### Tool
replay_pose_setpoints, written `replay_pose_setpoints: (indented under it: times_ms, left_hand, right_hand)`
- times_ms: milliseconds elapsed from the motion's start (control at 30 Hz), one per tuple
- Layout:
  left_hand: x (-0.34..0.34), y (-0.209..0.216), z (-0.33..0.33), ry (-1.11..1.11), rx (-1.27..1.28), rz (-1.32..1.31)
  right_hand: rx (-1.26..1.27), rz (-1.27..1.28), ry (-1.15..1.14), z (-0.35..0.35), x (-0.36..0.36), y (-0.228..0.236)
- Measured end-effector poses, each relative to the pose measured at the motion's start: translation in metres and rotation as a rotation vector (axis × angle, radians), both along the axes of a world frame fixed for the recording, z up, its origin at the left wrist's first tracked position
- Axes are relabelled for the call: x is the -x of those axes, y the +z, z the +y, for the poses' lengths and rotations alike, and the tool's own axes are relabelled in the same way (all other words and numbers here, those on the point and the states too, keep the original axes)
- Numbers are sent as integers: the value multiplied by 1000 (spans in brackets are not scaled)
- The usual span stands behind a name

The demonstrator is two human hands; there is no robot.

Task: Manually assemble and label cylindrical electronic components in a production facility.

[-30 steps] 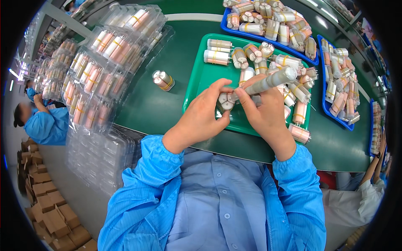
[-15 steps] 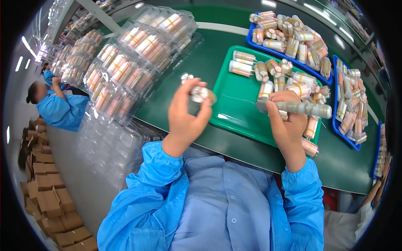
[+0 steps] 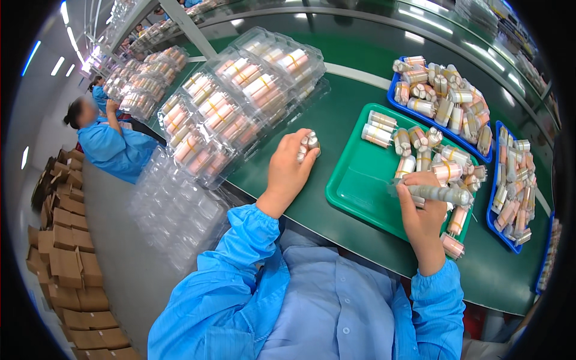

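My left hand (image 3: pixel 289 172) is closed around a small bundle of white-ended tubes (image 3: pixel 309 147), seen mostly end-on over the green table. Whether the bundle touches the tabletop I cannot tell. Over the right part of a green tray (image 3: pixel 354 195), my right hand (image 3: pixel 425 213) grips a thick greyish stick (image 3: pixel 441 193) that looks wrapped in clear film, its flat translucent end pointing left. Beneath and beyond that hand, rubber-banded bundles of pink and white tubes (image 3: pixel 377 135) lie in the tray, several crowding its right side.
Blue trays heaped with tube bundles (image 3: pixel 456 99) stand behind and right of the green tray; another blue tray (image 3: pixel 510 240) is at the right. Clear plastic blister trays (image 3: pixel 240 90) filled with bundles are stacked at left, above empty ones (image 3: pixel 174 204). Cardboard boxes (image 3: pixel 72 240) and a co-worker (image 3: pixel 114 141) are farther left.
The whole view has shifted, so the table sits lower and farther right. My left hand has drawn away from the green tray with its bundle. My right hand still grips the stick.
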State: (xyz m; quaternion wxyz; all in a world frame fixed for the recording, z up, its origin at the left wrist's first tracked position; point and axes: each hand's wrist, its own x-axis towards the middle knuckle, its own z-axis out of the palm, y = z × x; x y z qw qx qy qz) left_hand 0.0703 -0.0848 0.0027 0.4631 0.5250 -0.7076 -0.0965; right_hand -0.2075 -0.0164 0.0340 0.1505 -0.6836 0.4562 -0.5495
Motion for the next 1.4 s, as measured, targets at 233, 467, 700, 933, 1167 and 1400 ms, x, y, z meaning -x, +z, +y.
replay_pose_setpoints:
  times_ms: [233,467,700,933,1167,1400]
  left_hand:
    - [-7,111,-76,126,351,-285]
    - [-38,200,-207,115,-253,-1108]
    - [-68,197,-261,77,-183,-1079]
    - [-73,161,-278,230,-117,-1027]
    - [-74,163,-275,120,-98,-1108]
    - [70,89,-102,-583,33,-548]
  right_hand:
    - [-15,3,2,3,1,-1]
    - [55,133,3,4,2,6]
    - [118,216,-4,2,2,7]
    - [135,203,-9,2,-2,8]
    - [151,229,0,2,-4,9]
    - [157,261,-35,0,4,2]
